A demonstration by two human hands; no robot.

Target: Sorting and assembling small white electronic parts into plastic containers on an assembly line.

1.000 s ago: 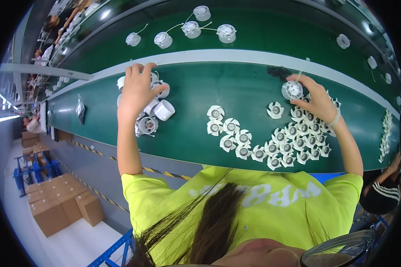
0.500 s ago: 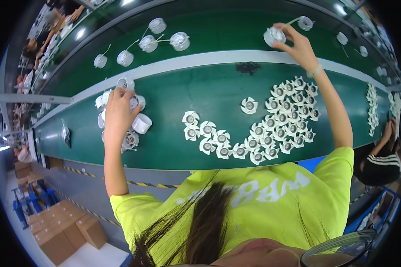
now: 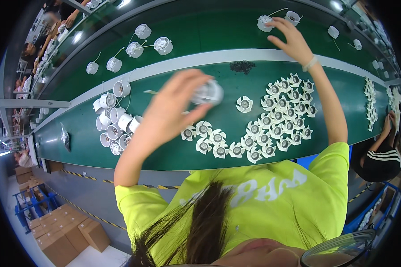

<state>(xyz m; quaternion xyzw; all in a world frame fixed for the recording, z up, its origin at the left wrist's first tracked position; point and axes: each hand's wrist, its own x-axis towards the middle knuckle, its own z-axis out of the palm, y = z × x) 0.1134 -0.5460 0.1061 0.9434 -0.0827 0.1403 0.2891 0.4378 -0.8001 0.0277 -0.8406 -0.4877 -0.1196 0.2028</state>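
Observation:
Above the middle of the green table, my left hand (image 3: 171,102) grips a white round fan housing (image 3: 210,92), blurred by motion, its cable trailing behind the hand. A pile of similar white housings (image 3: 113,115) lies to the left of that hand. Over at the far side, my right hand (image 3: 295,42) is open, thumb and fingers apart, beside a white housing with a cable (image 3: 264,23) on the green belt. Between my arms lie several white fan wheels (image 3: 277,115) with grey hubs, and one fan wheel (image 3: 244,104) sits apart from the group.
A pale rail (image 3: 200,58) separates table from belt. More housings (image 3: 163,45) with cables rest on the belt. Small black parts (image 3: 243,66) are heaped by the rail. A plastic bag (image 3: 65,137) lies at left. Another person (image 3: 381,155) works at the right, near more fan wheels (image 3: 370,104).
My left hand has lifted a housing off the pile and swung right over the table. My right hand has let go of the housing on the belt. Belt housings have shifted left.

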